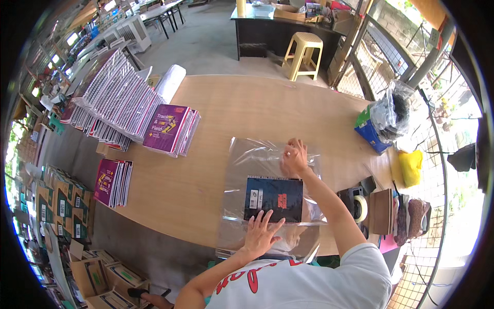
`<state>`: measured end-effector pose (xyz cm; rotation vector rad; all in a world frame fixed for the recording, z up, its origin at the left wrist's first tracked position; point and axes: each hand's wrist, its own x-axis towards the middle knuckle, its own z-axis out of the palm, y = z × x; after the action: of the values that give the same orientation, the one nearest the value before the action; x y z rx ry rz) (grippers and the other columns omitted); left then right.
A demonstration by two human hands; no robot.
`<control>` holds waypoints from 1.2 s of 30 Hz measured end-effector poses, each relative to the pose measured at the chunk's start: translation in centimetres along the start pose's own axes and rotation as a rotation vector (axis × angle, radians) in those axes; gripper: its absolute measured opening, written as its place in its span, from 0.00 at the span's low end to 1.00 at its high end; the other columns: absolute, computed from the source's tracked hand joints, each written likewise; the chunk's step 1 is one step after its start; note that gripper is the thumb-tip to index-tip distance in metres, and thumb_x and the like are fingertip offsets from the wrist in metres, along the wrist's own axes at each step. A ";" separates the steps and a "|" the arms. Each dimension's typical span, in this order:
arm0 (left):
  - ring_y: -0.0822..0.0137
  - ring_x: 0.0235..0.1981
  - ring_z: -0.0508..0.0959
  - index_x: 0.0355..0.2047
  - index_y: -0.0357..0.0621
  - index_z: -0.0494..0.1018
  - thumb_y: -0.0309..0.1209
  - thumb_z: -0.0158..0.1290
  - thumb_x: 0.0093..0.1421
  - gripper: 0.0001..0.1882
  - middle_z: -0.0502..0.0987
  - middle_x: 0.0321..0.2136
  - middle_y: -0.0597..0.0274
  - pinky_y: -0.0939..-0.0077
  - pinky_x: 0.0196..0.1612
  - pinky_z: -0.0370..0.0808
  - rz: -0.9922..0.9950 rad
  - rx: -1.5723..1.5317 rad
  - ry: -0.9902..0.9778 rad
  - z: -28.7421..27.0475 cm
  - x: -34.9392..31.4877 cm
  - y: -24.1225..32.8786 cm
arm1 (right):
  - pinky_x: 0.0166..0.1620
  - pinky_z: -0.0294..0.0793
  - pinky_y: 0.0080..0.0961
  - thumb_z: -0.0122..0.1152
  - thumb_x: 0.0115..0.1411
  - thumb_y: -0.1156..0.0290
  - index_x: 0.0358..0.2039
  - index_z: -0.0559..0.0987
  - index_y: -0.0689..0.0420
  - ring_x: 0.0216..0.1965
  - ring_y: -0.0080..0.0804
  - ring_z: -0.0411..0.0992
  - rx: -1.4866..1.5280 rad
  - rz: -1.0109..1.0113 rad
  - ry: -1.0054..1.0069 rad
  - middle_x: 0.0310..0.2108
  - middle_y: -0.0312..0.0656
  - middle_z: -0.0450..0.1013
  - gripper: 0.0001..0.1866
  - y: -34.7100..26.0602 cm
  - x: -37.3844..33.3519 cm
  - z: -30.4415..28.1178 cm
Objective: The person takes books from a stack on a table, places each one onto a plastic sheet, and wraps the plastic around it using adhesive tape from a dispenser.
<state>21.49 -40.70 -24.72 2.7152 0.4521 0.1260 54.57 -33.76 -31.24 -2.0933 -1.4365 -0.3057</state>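
Observation:
A dark blue spiral-bound notebook point(274, 200) lies on a sheet of clear plastic film point(236, 170) on the table. It bears a white barcode label and red print, and its spiral edge faces away from me. My left hand point(261, 237) rests with spread fingers over the notebook's near edge. Beyond the spiral edge, my right hand point(295, 157) has its fingers curled together on the film's far part, where the plastic is wrinkled. More clear film point(231, 238) hangs over the table's near edge, in front of my body.
Tall stacks of purple spiral notebooks point(123, 98) and a shorter stack point(172, 129) occupy the table's left. A white roll point(171, 84) lies behind them. At the right are a plastic-lined bin point(378, 126), a yellow bag point(410, 169) and a tape roll point(360, 208). Cartons point(64, 201) stand lower left.

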 end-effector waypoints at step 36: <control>0.47 0.42 0.81 0.57 0.42 0.60 0.72 0.32 0.61 0.45 0.83 0.31 0.59 0.50 0.43 0.75 -0.450 -0.638 0.052 1.2 5.8 -5.3 | 0.45 0.71 0.42 0.64 0.43 0.71 0.24 0.78 0.49 0.29 0.27 0.74 -0.031 -0.626 -0.006 0.27 0.30 0.71 0.05 -7.2 -3.3 -11.1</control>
<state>25.55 -34.64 -27.76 1.9439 0.8570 0.1804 48.14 -40.88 -21.54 -1.6132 -2.0740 -0.5615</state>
